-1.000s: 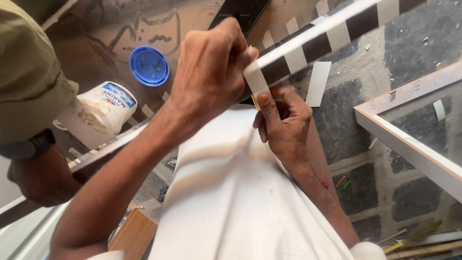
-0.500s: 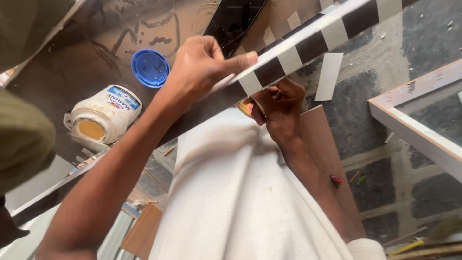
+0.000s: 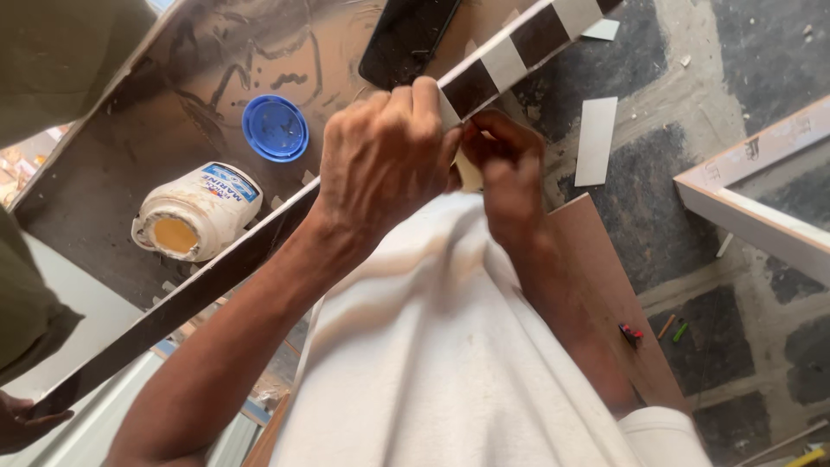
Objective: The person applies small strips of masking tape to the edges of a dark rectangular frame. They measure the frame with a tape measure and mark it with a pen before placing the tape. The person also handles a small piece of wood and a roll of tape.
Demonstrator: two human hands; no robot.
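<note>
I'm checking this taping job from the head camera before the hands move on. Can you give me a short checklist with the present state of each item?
1. Left hand gripping the dark strip: ok.
2. Right hand at the strip beside the left hand: ok.
3. Tape piece under the fingers pressed flat: cannot tell, hidden.
4. Far end of the strip steadied by another person's hand: ok.
5. Glue jar capped: not ok; it lies on its side, open, its blue lid apart.
6. Phone clear of the strip: ok.

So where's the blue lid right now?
In the head view, the blue lid lies flat on the dark work surface, upper left, just above the open white jar and left of the left hand.
</note>
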